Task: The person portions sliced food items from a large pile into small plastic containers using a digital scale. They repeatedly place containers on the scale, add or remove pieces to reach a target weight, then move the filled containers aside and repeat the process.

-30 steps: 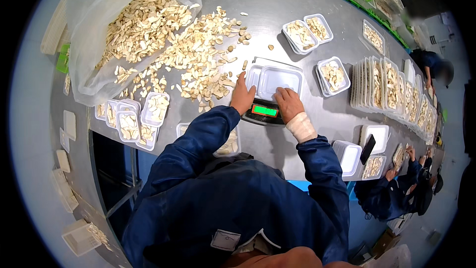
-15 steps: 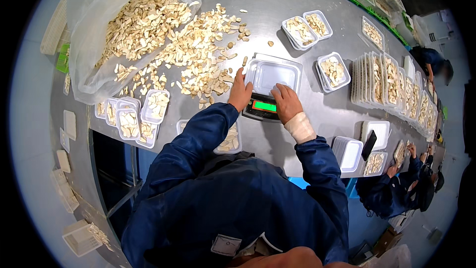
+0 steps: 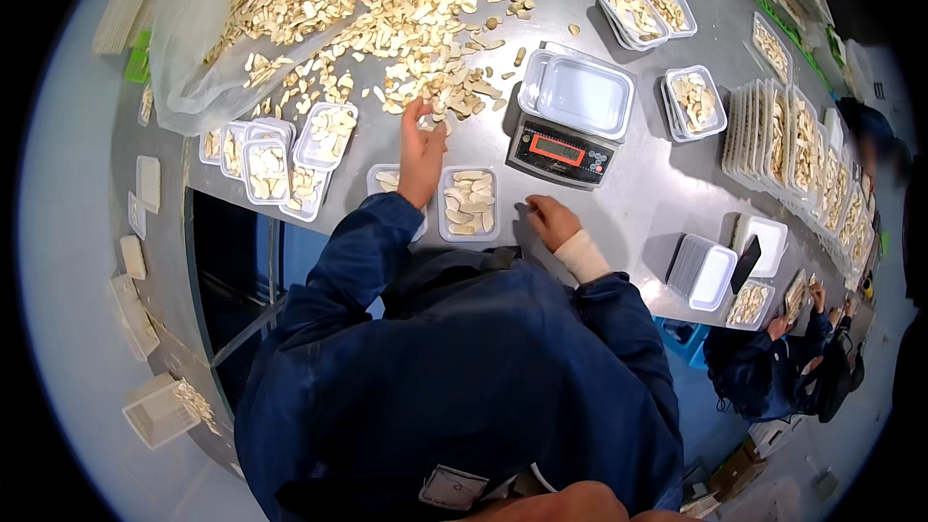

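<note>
My left hand (image 3: 422,157) reaches to the near edge of a loose pile of pale dried slices, perhaps mushroom (image 3: 435,39). Its fingers are apart at the slices, and I see nothing gripped. My right hand (image 3: 555,222) hangs low over the steel table with loosely bent fingers, holding nothing. Between the hands lies a clear tray of slices (image 3: 470,203); another filled tray (image 3: 385,180) is partly hidden behind my left wrist. Beyond my right hand stands a digital scale (image 3: 561,152) with empty clear plastic trays (image 3: 585,97) on it.
A large translucent bag (image 3: 184,68) of slices opens at the far left. Filled trays (image 3: 266,169) cluster at the left edge. More filled trays (image 3: 694,101) and long rows of them (image 3: 797,150) stand right, near empty stacked trays (image 3: 704,273). Another person (image 3: 764,367) works at the lower right.
Both hands have left the scale: the left moved to the slices, the right came down nearer me. The scale's display went from green to red-edged and dark. The whole view has shifted.
</note>
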A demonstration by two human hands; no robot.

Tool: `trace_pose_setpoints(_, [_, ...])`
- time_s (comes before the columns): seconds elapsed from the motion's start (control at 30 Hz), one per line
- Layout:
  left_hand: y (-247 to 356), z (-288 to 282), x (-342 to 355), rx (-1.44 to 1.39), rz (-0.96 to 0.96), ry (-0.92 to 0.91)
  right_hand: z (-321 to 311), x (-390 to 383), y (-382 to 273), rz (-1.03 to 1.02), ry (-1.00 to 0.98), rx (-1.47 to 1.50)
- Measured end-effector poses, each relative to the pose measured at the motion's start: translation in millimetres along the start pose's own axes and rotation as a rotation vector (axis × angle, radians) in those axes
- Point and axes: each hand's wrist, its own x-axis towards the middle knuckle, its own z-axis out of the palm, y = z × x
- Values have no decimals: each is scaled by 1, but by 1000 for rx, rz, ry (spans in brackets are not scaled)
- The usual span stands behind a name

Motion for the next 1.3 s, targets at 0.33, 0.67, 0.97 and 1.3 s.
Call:
trace_pose_setpoints(0.33, [-22,-51,-51,36,-107,46,98,22,31,391,-296,83])
trace_pose_setpoints(0.67, [-33,-43,-52,463,80,-263,43,8,34,233,83,206])
trace_pose_setpoints(0.97, [-31,-25,-43,102,-388,-690,-8,-6,-12,71,194,260])
trace_pose_setpoints(1.3, [-3,-31,-39,-415,-528,-410,-59,20,123,292,610,331])
